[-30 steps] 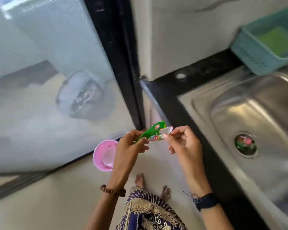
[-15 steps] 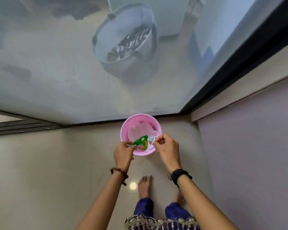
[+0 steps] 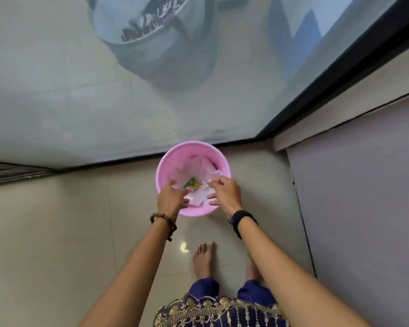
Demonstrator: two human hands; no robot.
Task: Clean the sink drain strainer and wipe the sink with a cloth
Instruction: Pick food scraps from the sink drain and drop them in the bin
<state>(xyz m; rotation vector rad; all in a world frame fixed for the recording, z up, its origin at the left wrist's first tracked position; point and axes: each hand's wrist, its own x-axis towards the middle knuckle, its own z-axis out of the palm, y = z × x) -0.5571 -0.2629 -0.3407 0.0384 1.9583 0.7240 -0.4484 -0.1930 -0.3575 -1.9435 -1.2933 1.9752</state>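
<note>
Head view: the green wrapper (image 3: 192,184) lies in the pink bin (image 3: 167,159) just beyond the hands; a careless knock could tip the light bin. Left hand (image 3: 171,197) hovers released, fingers spread over the rim. Right hand (image 3: 225,192) is loosely curled, grasping nothing. Sink and strainer are out of sight.

A pale tiled floor (image 3: 57,232) carries everything here. Standing on it directly beneath both hands is a pink bin (image 3: 165,161), lined with a pale bag, close against the dark frame of a glass door. Nearer the person than the hands, two bare feet (image 3: 203,258) stand on the tiles beside a small bright reflection.
</note>
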